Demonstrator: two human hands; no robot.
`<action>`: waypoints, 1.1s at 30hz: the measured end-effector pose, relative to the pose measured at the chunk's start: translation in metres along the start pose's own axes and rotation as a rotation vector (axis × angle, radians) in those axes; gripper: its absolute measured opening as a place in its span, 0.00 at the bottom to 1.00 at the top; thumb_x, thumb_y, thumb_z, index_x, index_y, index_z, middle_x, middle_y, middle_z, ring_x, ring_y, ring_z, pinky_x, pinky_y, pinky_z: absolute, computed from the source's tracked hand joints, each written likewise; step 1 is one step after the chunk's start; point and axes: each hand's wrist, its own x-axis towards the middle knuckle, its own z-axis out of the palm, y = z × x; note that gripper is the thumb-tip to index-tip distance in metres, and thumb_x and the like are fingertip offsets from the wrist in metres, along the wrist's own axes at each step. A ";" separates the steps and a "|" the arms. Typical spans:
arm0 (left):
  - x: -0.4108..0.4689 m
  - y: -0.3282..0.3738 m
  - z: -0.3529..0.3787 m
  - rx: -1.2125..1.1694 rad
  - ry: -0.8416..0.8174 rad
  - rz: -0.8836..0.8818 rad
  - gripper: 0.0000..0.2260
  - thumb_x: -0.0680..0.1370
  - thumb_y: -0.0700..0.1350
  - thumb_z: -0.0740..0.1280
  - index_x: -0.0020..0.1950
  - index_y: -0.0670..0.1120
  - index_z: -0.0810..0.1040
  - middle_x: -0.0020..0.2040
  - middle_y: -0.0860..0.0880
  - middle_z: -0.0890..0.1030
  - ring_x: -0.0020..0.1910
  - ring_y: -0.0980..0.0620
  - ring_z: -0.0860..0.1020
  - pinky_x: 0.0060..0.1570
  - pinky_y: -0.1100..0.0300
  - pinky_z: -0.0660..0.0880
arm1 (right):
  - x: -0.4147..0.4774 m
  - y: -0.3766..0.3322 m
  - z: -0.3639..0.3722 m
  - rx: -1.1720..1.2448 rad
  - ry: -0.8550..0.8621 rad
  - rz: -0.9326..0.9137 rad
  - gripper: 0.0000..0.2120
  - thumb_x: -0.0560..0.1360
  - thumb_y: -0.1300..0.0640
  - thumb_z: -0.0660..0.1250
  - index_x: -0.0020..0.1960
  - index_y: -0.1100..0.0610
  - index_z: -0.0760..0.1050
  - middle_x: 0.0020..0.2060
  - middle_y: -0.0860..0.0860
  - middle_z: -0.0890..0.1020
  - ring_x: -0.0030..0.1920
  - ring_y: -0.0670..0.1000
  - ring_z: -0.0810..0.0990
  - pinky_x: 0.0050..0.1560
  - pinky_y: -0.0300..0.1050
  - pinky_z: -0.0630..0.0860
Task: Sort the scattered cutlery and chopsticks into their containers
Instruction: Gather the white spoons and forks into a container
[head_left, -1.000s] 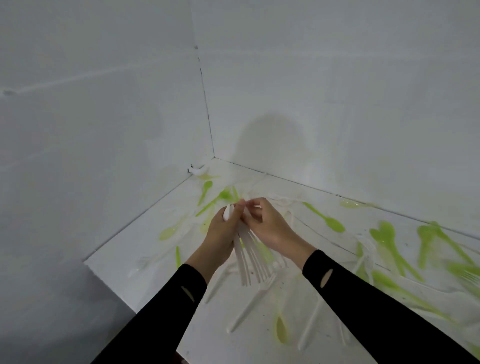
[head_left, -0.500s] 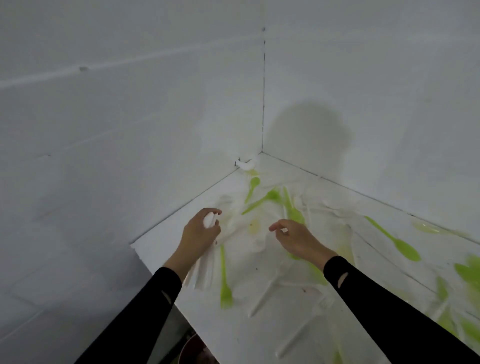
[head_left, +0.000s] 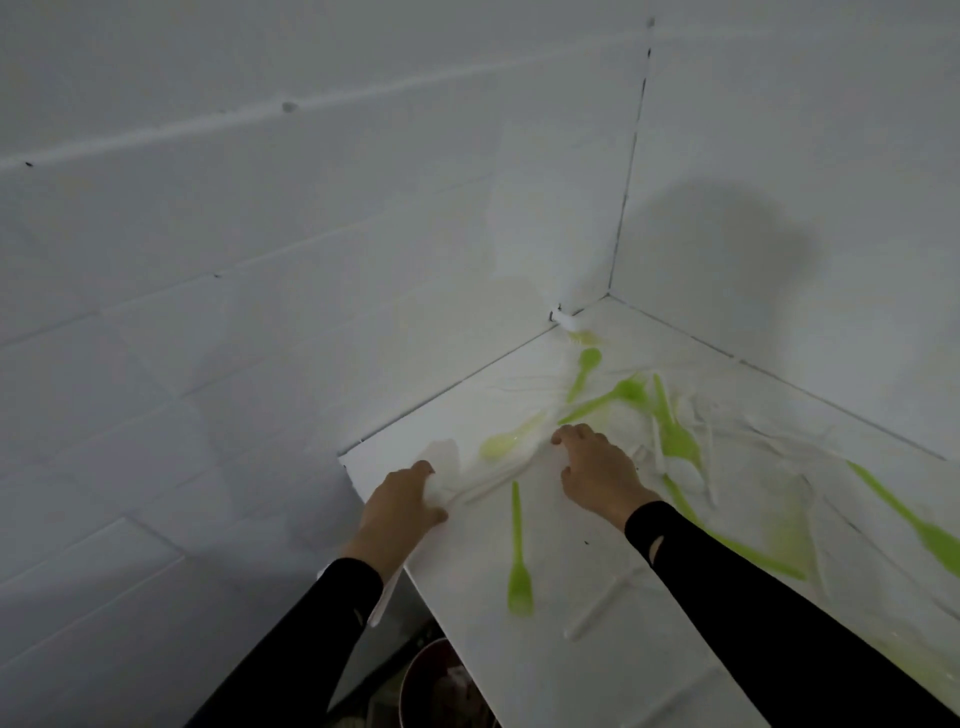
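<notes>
My left hand (head_left: 400, 506) grips a bundle of white plastic cutlery (head_left: 441, 467) at the table's left edge; the handles poke out below my wrist. My right hand (head_left: 597, 473) lies palm down on the white table (head_left: 545, 675), its fingertips beside a long white utensil (head_left: 506, 478) and holding nothing. A green fork (head_left: 519, 571) lies between my arms. A pale green spoon (head_left: 501, 444) sits just beyond my hands, with green spoons (head_left: 621, 395) and more white pieces behind it. A dark round container (head_left: 441, 686) stands below the table edge.
White walls close off the left side and the back, meeting at a corner (head_left: 608, 293). More green cutlery (head_left: 919, 530) and a white utensil (head_left: 597, 608) are scattered over the right part of the table. The table's left edge drops off beside my left arm.
My hands have come apart. The left one kept the white bundle and moved to the table's left edge; the right one let go and came down onto the table. The view swung left.
</notes>
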 end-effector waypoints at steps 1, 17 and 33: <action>0.000 -0.001 0.001 0.016 0.008 0.017 0.19 0.73 0.48 0.73 0.61 0.45 0.73 0.56 0.44 0.79 0.55 0.44 0.78 0.51 0.55 0.74 | -0.002 0.002 -0.001 -0.084 0.009 0.001 0.20 0.75 0.63 0.59 0.66 0.54 0.67 0.64 0.53 0.71 0.61 0.55 0.71 0.57 0.49 0.68; 0.015 0.077 -0.022 0.040 0.249 0.390 0.13 0.75 0.40 0.67 0.59 0.47 0.75 0.46 0.47 0.74 0.45 0.42 0.76 0.40 0.56 0.69 | -0.049 0.047 -0.036 0.070 0.512 -0.292 0.07 0.74 0.56 0.59 0.50 0.55 0.74 0.68 0.53 0.74 0.66 0.54 0.72 0.60 0.47 0.70; -0.005 0.241 -0.007 -1.204 -0.134 0.437 0.11 0.80 0.34 0.61 0.58 0.44 0.77 0.52 0.43 0.84 0.52 0.47 0.83 0.49 0.51 0.81 | -0.093 0.056 -0.099 1.126 0.427 0.200 0.04 0.82 0.54 0.62 0.53 0.52 0.75 0.47 0.51 0.82 0.42 0.48 0.82 0.49 0.43 0.79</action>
